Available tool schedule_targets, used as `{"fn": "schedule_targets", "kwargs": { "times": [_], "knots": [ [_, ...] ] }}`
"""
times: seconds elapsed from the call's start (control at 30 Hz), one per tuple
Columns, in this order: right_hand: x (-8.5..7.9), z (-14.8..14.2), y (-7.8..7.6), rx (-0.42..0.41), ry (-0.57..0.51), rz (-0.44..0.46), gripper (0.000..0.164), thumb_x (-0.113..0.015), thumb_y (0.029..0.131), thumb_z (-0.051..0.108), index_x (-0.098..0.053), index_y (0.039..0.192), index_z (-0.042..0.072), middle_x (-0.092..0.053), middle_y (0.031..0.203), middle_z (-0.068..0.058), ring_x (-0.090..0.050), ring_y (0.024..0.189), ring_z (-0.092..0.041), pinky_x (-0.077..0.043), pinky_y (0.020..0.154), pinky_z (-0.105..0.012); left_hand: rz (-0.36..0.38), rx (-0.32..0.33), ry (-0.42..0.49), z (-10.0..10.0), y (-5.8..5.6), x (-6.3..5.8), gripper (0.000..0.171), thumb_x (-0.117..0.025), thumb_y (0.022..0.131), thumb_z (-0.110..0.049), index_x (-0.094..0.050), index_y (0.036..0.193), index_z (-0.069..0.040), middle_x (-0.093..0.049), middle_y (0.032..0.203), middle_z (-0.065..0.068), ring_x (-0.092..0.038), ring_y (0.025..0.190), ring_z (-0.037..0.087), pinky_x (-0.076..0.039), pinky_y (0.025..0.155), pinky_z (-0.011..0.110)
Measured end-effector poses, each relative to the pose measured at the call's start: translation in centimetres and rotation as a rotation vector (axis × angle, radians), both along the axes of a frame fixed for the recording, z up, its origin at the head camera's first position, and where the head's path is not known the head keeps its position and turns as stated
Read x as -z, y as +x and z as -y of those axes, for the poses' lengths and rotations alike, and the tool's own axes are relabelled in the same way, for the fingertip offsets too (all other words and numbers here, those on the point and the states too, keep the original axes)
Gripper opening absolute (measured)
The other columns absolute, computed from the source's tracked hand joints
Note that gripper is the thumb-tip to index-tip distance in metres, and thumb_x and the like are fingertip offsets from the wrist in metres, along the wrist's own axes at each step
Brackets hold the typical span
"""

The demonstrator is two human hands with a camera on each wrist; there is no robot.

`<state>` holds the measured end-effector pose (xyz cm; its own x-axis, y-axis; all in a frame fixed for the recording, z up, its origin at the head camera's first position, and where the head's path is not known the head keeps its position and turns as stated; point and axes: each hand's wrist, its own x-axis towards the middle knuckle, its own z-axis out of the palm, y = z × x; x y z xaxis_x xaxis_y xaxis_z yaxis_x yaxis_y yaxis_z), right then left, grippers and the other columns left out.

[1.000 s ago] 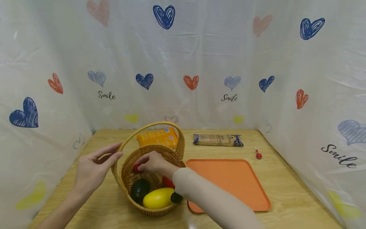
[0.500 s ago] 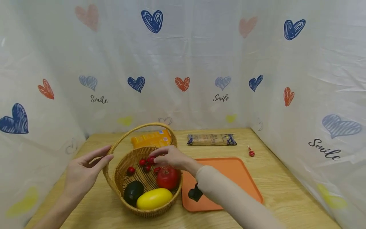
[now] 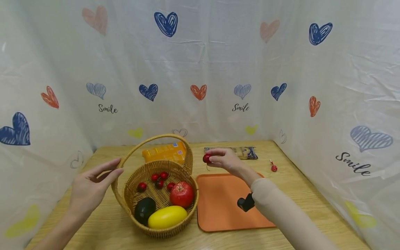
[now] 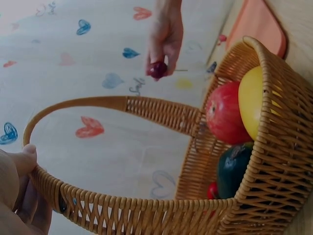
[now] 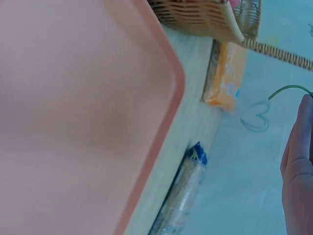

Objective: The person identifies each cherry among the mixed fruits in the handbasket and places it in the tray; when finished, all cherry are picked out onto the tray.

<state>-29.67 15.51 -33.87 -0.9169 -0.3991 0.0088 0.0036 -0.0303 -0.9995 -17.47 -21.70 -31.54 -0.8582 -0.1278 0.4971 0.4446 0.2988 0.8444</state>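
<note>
My left hand (image 3: 89,185) pinches the handle of a wicker basket (image 3: 193,205) at its left side, thumb and fingers around the cane. Out over the orange tray's far edge, my right hand (image 3: 229,163) holds a dark red cherry (image 3: 206,158) in its fingertips; its thin stem hangs down. In the right wrist view only the green stem (image 5: 288,87) shows, the cherry being out of frame. Inside the basket lie several more cherries (image 3: 142,186), a large red fruit (image 3: 182,195), a yellow oval fruit (image 3: 167,217) and a dark green avocado-like fruit (image 3: 145,210).
An orange tray (image 3: 218,205) lies right of the basket. Behind the basket is an orange packet (image 3: 164,152); a long clear-and-blue packet of noodles (image 3: 250,153) lies behind the right hand. A red wrapped lollipop (image 3: 273,168) is at the right. Heart-printed curtains enclose the table.
My right hand has lifted a cherry out of the basket and carried it right, above the tray's far edge. My left hand keeps its hold on the handle.
</note>
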Motion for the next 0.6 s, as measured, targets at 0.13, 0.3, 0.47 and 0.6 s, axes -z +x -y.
{"fn": "schedule_targets", "kwargs": {
  "times": [0.13,0.3,0.47,0.6],
  "knots": [
    [0.8,-0.6,-0.5,0.031,0.008,0.024,0.037,-0.056,0.092,-0.005,-0.051,0.128,-0.012,-0.043,0.134,-0.026,-0.057,0.111,-0.032,-0.049,0.093,-0.041,0.011,-0.008,-0.02,0.0,-0.1,0.0,0.033,-0.07,0.085,-0.003,-0.065,0.117,0.005,-0.068,0.103,-0.014,-0.066,0.088,0.002,-0.052,0.075,0.013],
    [2.7,-0.4,-0.8,0.082,0.021,0.06,0.035,-0.057,0.092,-0.005,-0.052,0.126,-0.012,-0.047,0.129,-0.024,-0.059,0.108,-0.031,-0.05,0.092,-0.042,0.015,0.007,-0.006,-0.1,-0.2,0.0,0.033,-0.07,0.085,-0.003,-0.065,0.116,0.006,-0.068,0.104,-0.013,-0.066,0.088,0.002,-0.053,0.075,0.015],
    [4.9,0.1,-1.0,0.122,0.049,0.092,0.033,-0.057,0.091,-0.006,-0.056,0.124,-0.009,-0.054,0.122,-0.024,-0.062,0.103,-0.031,-0.046,0.095,-0.049,0.006,0.011,-0.001,0.0,-0.2,0.0,0.033,-0.07,0.084,-0.001,-0.064,0.116,0.007,-0.069,0.103,-0.012,-0.067,0.087,0.004,-0.053,0.076,0.016],
    [6.2,0.7,-1.3,0.158,0.081,0.098,0.033,-0.058,0.09,-0.006,-0.056,0.123,-0.011,-0.058,0.118,-0.023,-0.062,0.1,-0.03,-0.047,0.094,-0.05,0.004,-0.003,-0.014,0.2,0.0,-0.1,0.033,-0.07,0.085,-0.002,-0.064,0.116,0.007,-0.069,0.103,-0.013,-0.067,0.087,0.003,-0.052,0.077,0.015]
  ]
}}
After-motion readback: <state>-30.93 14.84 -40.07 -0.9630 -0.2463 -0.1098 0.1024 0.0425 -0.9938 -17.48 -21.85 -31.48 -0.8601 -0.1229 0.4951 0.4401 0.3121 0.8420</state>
